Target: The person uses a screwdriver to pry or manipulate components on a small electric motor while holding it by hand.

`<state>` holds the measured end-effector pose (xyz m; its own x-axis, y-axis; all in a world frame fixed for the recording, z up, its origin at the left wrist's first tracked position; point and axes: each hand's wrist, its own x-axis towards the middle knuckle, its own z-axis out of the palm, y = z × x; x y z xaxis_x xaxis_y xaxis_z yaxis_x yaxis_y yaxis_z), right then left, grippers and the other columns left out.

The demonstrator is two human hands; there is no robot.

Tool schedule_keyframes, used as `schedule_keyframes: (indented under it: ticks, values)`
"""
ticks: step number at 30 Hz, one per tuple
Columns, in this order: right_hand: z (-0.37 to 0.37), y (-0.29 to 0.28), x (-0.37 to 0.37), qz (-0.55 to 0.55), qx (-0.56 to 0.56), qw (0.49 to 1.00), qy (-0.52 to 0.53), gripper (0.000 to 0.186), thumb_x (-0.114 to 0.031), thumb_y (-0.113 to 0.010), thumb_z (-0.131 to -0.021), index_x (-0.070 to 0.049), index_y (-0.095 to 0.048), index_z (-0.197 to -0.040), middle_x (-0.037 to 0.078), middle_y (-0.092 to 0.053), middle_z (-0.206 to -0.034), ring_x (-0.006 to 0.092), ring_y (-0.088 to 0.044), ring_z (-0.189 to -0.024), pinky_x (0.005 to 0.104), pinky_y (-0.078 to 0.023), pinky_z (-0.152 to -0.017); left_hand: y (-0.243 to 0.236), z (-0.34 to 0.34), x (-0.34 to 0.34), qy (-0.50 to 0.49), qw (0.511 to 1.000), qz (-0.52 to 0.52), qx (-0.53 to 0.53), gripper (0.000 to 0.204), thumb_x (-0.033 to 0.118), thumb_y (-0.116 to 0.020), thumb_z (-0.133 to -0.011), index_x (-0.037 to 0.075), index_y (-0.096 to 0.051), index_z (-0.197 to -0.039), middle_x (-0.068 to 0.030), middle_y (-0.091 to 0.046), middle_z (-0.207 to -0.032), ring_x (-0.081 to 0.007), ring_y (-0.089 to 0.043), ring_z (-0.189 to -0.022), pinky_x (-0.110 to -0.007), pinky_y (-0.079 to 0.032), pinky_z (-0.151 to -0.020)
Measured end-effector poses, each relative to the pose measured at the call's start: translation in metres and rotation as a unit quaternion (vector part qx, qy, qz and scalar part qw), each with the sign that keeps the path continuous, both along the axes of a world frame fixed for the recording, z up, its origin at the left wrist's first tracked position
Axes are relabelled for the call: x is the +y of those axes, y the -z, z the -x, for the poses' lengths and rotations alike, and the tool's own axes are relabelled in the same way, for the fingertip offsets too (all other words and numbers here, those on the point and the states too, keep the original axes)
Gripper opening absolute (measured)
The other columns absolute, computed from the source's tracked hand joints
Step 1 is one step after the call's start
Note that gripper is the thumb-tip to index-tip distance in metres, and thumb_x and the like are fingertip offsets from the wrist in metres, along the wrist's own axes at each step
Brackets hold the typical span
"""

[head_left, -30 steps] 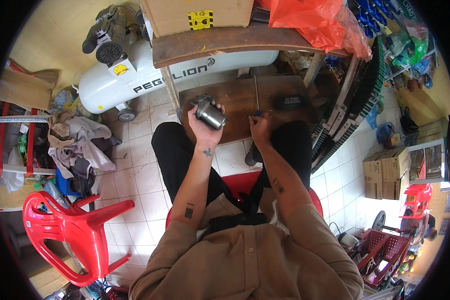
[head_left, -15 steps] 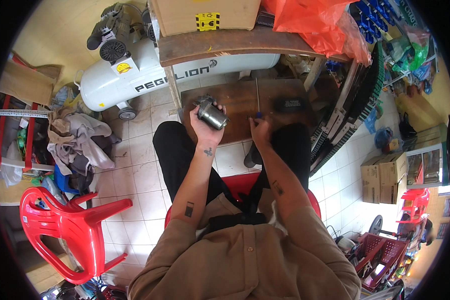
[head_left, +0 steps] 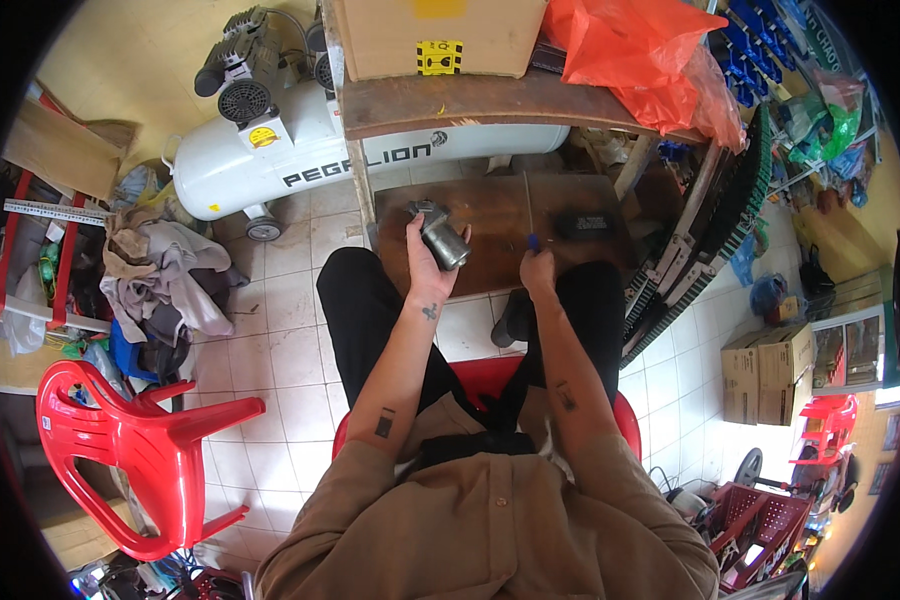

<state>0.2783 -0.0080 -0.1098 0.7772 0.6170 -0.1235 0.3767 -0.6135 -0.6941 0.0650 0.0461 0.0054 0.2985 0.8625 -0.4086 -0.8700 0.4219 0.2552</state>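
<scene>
In my left hand (head_left: 436, 264) rests a dark grey metal cylinder (head_left: 442, 240), like a small motor, with a knobby far end. My fingers wrap its sides, and it tilts with the smooth end toward me. My right hand (head_left: 538, 272) is closed at the blue handle of a screwdriver (head_left: 534, 242). The long thin shaft points away over the low brown wooden board (head_left: 490, 205). To the right of the screwdriver lies a flat black case (head_left: 584, 225) on the same board.
A white air compressor (head_left: 230, 165) stands far left. A wooden shelf (head_left: 510, 100) overhangs the board, bearing a cardboard box (head_left: 390, 45) and an orange plastic bag (head_left: 630, 55). Black-and-green toothed metal pieces (head_left: 685, 250) lean at right. A red plastic chair (head_left: 150, 430) stands at left.
My right hand has moved onto the blue screwdriver handle and closed round it. The left hand still holds the metal cylinder. The whole view has shifted slightly.
</scene>
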Motion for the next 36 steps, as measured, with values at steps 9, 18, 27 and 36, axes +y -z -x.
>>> schedule_keyframes:
  ticks: [9,18,27,36]
  values:
    - [0.011,-0.138,-0.052,-0.155,0.383,0.909,-0.06,0.025,-0.024,-0.046,-0.103,-0.002,-0.058,-0.104,0.003,-0.051,-0.079,0.0115,-0.048,-0.055,0.0276,-0.035,-0.043,0.036,0.0,0.009,0.098,0.991,-0.061,0.071,0.052,0.059,-0.05,-0.098,0.009,-0.061,-0.109,-0.0112,-0.066,-0.092,-0.0272,-0.063,-0.071,-0.042,-0.058,-0.078]
    - [0.03,-0.173,-0.15,-0.167,0.362,0.904,-0.153,0.031,-0.029,-0.055,-0.105,0.001,-0.062,-0.108,0.002,-0.057,-0.079,0.0077,-0.049,-0.052,0.0236,-0.035,-0.044,-0.01,0.005,0.002,0.189,0.981,-0.024,0.024,0.067,0.068,-0.063,-0.087,0.008,-0.058,-0.116,-0.0127,-0.06,-0.105,-0.0298,-0.066,-0.085,-0.041,-0.059,-0.07]
    - [0.046,-0.173,-0.164,-0.136,0.211,0.943,-0.219,0.032,-0.027,-0.06,-0.102,0.004,-0.069,-0.108,0.001,-0.06,-0.067,0.0056,-0.053,-0.056,0.0239,-0.042,-0.052,-0.006,0.008,0.008,0.114,0.985,-0.103,0.083,0.068,0.06,-0.061,-0.091,0.003,-0.048,-0.125,-0.0159,-0.056,-0.113,-0.0346,-0.059,-0.116,-0.05,-0.056,-0.097]
    - [0.045,-0.174,-0.162,-0.094,0.16,0.952,-0.244,0.034,-0.028,-0.064,-0.098,0.004,-0.07,-0.107,0.007,-0.064,-0.066,0.0103,-0.057,-0.059,0.0281,-0.045,-0.056,-0.002,-0.001,0.013,0.078,0.994,-0.074,-0.028,0.079,0.076,-0.046,-0.087,0.002,-0.056,-0.114,-0.0137,-0.063,-0.102,-0.0282,-0.063,-0.101,-0.038,-0.054,-0.093]
